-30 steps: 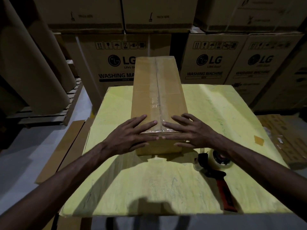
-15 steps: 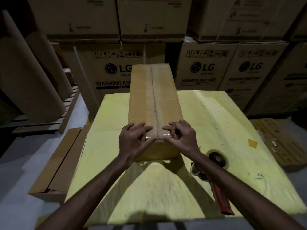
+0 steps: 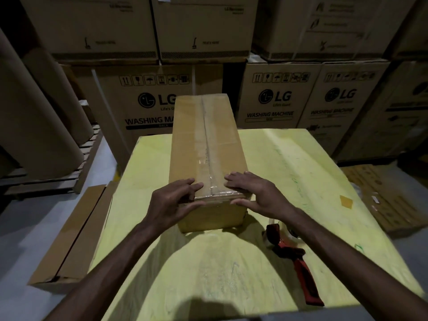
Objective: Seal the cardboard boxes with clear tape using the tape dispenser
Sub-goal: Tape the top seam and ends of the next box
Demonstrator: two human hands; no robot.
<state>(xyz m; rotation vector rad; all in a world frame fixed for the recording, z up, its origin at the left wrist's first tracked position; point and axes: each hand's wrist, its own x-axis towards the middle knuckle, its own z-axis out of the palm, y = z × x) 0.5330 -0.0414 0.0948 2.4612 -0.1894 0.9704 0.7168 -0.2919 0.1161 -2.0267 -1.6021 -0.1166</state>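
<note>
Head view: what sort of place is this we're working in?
Probably a warehouse or packing area: stacked washing-machine cartons behind the table, big paper rolls on a pallet at left, and a taped box on the table.

So all you really get of the person here is two arms and two hands. The left hand (image 3: 172,202) and right hand (image 3: 257,193) are both bare. The left forearm (image 3: 111,269) and right forearm (image 3: 347,251) are bare skin too, right to where the bottom corners of the picture cut them off. The arms look lean, and the light catches a long ridge of muscle down the left one. The knuckles on the left hand stand out a bit and the fingers are fairly slim. It's pretty dim tbh, so the nails and any finer marks on the skin are too dark to make out.
</note>
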